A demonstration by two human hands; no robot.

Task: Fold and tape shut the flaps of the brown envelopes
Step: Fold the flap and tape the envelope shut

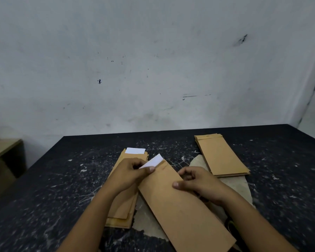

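Two bare hands meet over a broad dark table (44,197), its black top flecked all over with white scratches. The far edge runs along a scuffed pale wall (153,60), and wide stretches of tabletop lie open to the outside of each hand. A low wooden shelf (2,151) stands past the table's left edge.

Between the hands is a long brown envelope (182,211), slanted, its near corner cut off by the bottom of the view. A white paper (153,160) sticks out of its top end, just beyond the left hand (129,173), whose fingers are curled, the thumb and fingertips pinching the envelope's mouth where the paper shows. How much paper is inside cannot be seen. The right hand (198,182) grips the envelope's right edge, thumb on top and fingers curled underneath, mostly hidden.

Under the left hand and wrist lies a stack of brown envelopes (122,210), with a white slip (135,150) showing at its far end. Beyond the right hand, well apart, sits a second neat stack (220,155), flaps at the far end. A worn beige sheet (235,186) lies beneath the held envelope and under that stack's near corner, its outline ragged and partly covered.
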